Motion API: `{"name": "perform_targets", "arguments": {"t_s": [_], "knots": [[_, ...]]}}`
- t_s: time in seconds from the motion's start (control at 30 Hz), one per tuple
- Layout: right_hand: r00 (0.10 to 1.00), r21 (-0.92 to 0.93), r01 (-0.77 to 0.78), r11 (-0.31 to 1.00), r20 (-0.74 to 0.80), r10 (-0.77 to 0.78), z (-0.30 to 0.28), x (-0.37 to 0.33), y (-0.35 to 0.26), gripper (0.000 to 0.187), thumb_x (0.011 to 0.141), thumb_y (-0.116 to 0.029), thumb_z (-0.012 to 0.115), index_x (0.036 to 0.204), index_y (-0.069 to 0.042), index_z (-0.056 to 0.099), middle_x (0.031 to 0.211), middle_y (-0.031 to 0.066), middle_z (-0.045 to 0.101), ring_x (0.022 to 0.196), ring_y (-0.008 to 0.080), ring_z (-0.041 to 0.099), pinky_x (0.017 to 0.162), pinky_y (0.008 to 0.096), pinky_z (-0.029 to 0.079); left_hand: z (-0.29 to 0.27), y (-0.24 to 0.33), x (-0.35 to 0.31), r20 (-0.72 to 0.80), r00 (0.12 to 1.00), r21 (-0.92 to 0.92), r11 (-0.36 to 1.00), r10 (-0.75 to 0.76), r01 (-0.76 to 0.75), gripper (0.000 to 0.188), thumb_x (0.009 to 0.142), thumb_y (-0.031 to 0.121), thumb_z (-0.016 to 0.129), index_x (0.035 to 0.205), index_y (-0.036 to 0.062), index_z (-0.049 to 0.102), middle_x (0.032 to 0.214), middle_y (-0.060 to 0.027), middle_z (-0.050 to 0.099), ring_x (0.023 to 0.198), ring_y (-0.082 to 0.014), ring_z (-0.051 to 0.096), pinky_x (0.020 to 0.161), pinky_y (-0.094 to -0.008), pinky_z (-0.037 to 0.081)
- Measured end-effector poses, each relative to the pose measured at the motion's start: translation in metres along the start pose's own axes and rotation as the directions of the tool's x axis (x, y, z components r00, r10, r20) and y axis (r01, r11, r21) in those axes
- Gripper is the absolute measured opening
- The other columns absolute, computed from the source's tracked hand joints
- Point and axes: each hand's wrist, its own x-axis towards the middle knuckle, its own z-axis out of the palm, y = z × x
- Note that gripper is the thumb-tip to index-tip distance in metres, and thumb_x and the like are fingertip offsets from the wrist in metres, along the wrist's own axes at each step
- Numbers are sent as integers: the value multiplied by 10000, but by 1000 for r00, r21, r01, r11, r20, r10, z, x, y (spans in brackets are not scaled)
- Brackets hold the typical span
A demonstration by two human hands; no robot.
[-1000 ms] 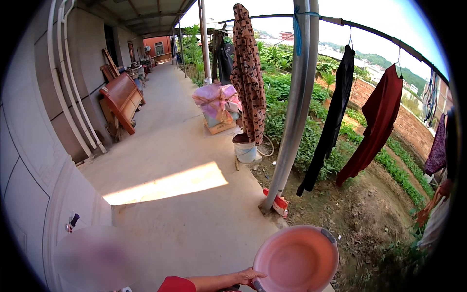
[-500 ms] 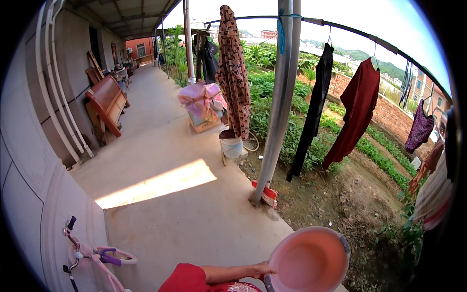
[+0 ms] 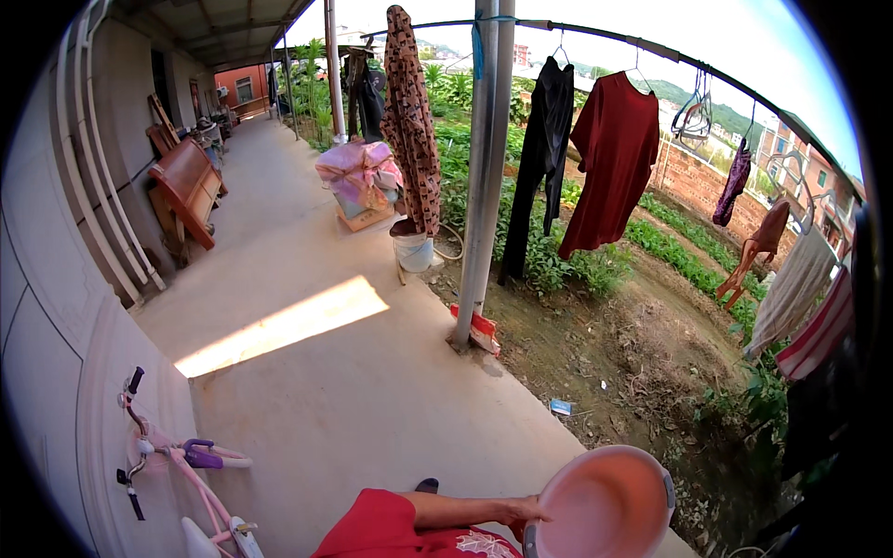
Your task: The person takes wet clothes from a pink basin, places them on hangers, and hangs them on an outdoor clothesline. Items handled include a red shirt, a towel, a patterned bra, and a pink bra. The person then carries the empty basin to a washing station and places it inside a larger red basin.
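Observation:
My left hand (image 3: 528,511), at the end of a red-sleeved arm, is closed on the near left rim of a round pink plastic basin (image 3: 605,502). The basin has grey handles and is tilted so that its inside shows; I see nothing lying in it. My right hand does not show. Beyond the basin, a dark red T-shirt (image 3: 614,163) and black trousers (image 3: 542,149) hang from a rail. Farther right along it are bare hangers (image 3: 693,116), a purple patterned garment (image 3: 733,186) and a pale cloth (image 3: 795,288).
A metal post (image 3: 482,186) stands at the edge of the concrete walkway (image 3: 307,409), beside planted soil. A pink child's bicycle (image 3: 200,484) leans near the left wall. Farther along are a white bucket (image 3: 413,253), a covered stack (image 3: 361,172) and a brown wooden piece of furniture (image 3: 191,191).
My view has turned to the right, so the post and hanging clothes sit farther left and more of the rail shows. The basin stays in my left hand.

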Motion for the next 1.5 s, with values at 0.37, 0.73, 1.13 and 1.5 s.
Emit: {"name": "perform_targets", "arguments": {"t_s": [0.37,0.73,1.13,1.5], "knots": [[970,243,43,969,-241,17,-126,-47,-25,443,834,-154,517,1222,33,411,1098,173,541,1003,306,531,854,450,447,112,-51,93,227,967,234,970,-119,64,518,730,292,576,1165,160,327,787,-92,546,559,-227,575,421,-383,460],[955,245,73,967,-296,3,-195,3,-60,462,810,-199,551,1198,25,436,1089,157,543,969,300,539,845,445,449,176,-50,178,195,955,367,920,-224,141,554,704,367,587,1162,169,346,751,-77,560,541,-191,575,389,-351,457],[659,207,592,779,-681,-320,-245,0,-179,475,720,-27,569,1171,52,442,1096,143,535,988,267,539,889,379,422,337,-31,349,336,838,552,811,-430,194,430,774,350,635,1056,44,528,790,-61,616,597,-150,600,477,-276,509],[321,148,778,611,-929,-183,-412,-57,-216,453,715,-23,560,1135,105,449,1043,163,560,939,277,571,843,392,456,584,-132,448,371,515,822,532,-773,205,548,775,274,627,1200,2,414,1033,-137,578,813,-244,624,626,-394,552]]}}
